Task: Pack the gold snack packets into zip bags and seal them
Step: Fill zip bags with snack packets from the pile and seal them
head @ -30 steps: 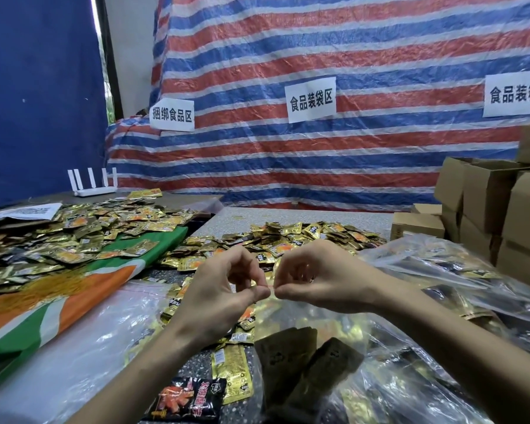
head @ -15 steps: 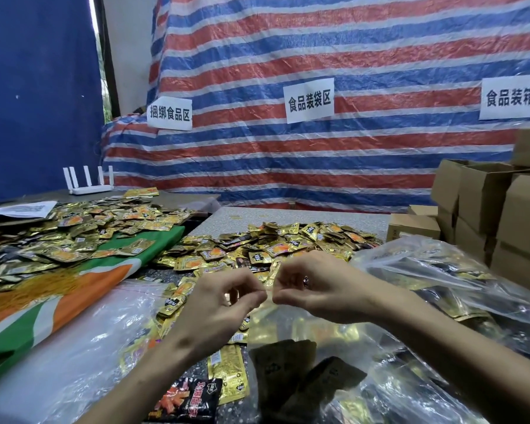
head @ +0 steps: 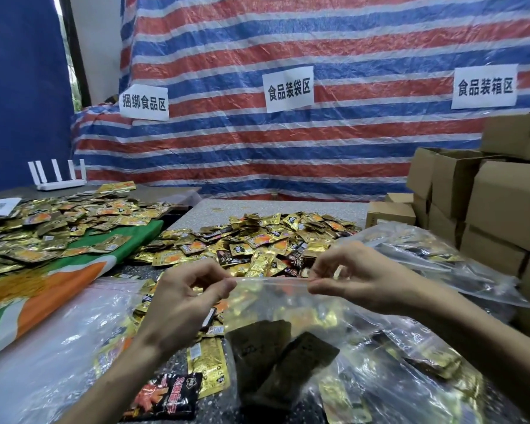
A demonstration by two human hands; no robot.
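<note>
Since there's only the head view to go on, here's what it shows: the zip bag (head: 288,310) is held up over the near part of the bench (head: 227,209), pretty much dead centre, with a few packed packets (head: 306,353) slumped in its bottom. Its zip strip (head: 273,280) runs straight left to right, pulled taut between the two hands.

The left hand (head: 190,298) has the left end, with thumb and forefinger pinching it and the other fingers (head: 196,270) loosely curled. The right hand (head: 358,276) pinches the right end the same way. So the long axis of the seal lies across the body. Each hand sits at its own end, neither really nearer than the other, and the stretch of strip between them is bare.

That's the bit the next move turns on imo. To close the strip, a pinch has to travel along that left-right line from one end toward the other, while the opposite hand holds its end tight. Can't tell from here whether the strip is already pressed shut or partly open, it's just a thin clear line.

The loose gold snack packets (head: 257,240) lie in a pile just beyond the hands, filled bags (head: 426,258) are off to the right, and cardboard boxes (head: 496,209) stand far right.
</note>
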